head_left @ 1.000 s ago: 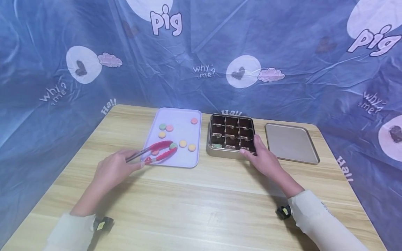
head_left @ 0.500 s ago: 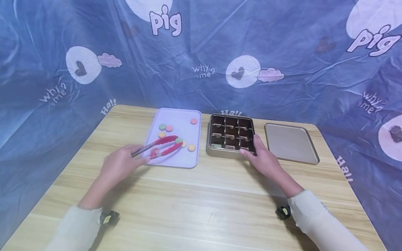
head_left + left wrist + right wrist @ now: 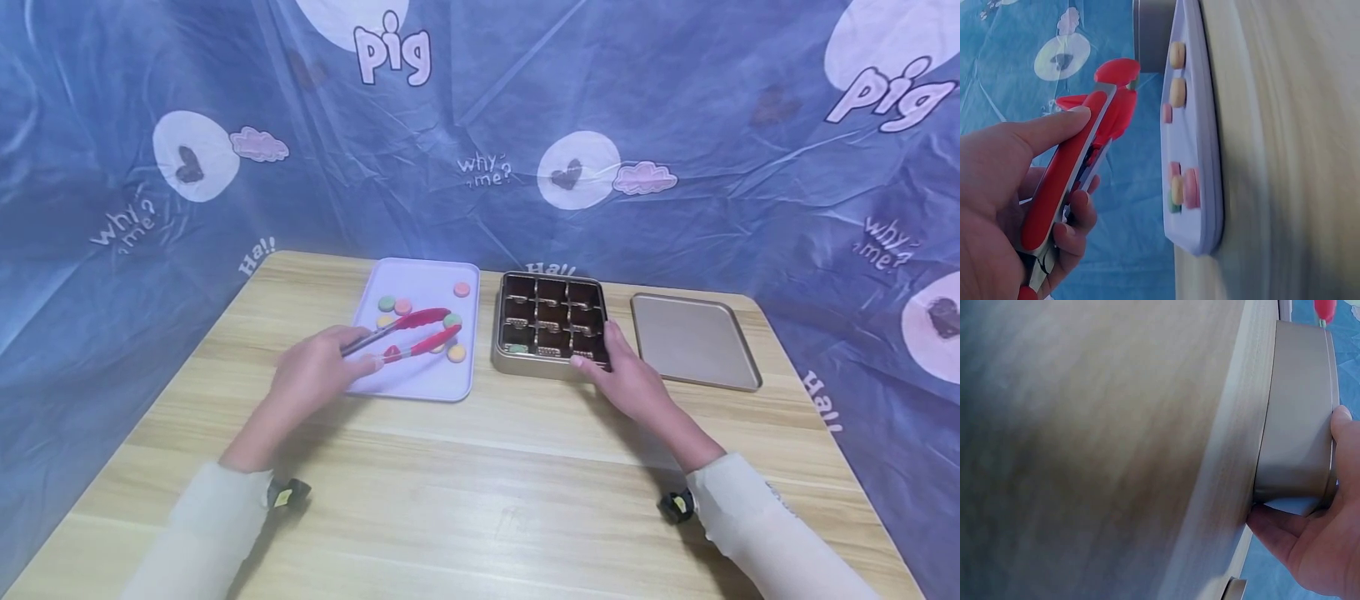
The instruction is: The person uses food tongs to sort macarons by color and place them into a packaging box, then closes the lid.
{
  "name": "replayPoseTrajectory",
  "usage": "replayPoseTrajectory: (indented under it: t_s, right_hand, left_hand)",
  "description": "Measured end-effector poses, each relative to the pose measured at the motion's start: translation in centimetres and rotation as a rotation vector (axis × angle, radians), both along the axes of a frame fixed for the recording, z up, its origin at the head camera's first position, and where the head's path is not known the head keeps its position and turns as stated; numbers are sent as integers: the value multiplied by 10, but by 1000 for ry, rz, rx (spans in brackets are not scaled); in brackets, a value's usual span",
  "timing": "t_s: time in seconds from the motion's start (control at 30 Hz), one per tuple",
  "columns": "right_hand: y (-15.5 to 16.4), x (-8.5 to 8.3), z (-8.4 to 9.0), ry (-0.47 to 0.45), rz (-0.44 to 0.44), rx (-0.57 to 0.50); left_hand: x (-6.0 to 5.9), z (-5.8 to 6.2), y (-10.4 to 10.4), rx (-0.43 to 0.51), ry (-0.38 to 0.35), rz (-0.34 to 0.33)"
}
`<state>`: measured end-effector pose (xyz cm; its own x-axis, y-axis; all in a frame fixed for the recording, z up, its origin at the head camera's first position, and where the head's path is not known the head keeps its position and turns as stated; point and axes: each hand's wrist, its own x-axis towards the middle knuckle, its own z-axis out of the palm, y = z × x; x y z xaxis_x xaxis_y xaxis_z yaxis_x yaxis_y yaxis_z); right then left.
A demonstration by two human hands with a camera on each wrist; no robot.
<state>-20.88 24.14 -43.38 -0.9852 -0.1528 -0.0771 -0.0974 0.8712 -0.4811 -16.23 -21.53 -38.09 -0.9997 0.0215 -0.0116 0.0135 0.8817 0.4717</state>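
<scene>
My left hand (image 3: 315,371) grips red-tipped tongs (image 3: 422,317), thumb on one handle and fingers round the other in the left wrist view. Between the tips is a green macaron (image 3: 452,320), held above the lilac tray (image 3: 416,387); in the left wrist view the tips mostly hide it. My right hand (image 3: 633,383) holds the near right corner of a gold tin (image 3: 528,365), its thumb at the front rim and fingers along the side. Brown compartments fill the tin. A green piece (image 3: 517,349) lies in the near left one.
On the tray lie several macarons, among them a pink macaron (image 3: 461,289) and a yellow macaron (image 3: 456,353). Right of the tin lies a flat gold lid (image 3: 693,342). A patterned blue cloth (image 3: 480,100) hangs behind the wooden table (image 3: 480,500).
My left hand has carried the tongs and green macaron rightward and up across the tray, toward the tin. The right hand and tin have stayed in place.
</scene>
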Motion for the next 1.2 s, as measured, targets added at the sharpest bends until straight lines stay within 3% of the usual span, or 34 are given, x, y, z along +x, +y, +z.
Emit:
replayPoseTrajectory:
  t_s: [0.4,0.7,1.2]
  right_hand:
    - [0,0,-1,6,4,7]
    - [0,0,0,15,3,4]
    - [0,-1,-1,17,-3,-2]
  left_hand:
    - [-27,3,30,-2,33,-34]
    - [-46,4,53,5,74,-111]
    - [-66,2,81,3,100,-163]
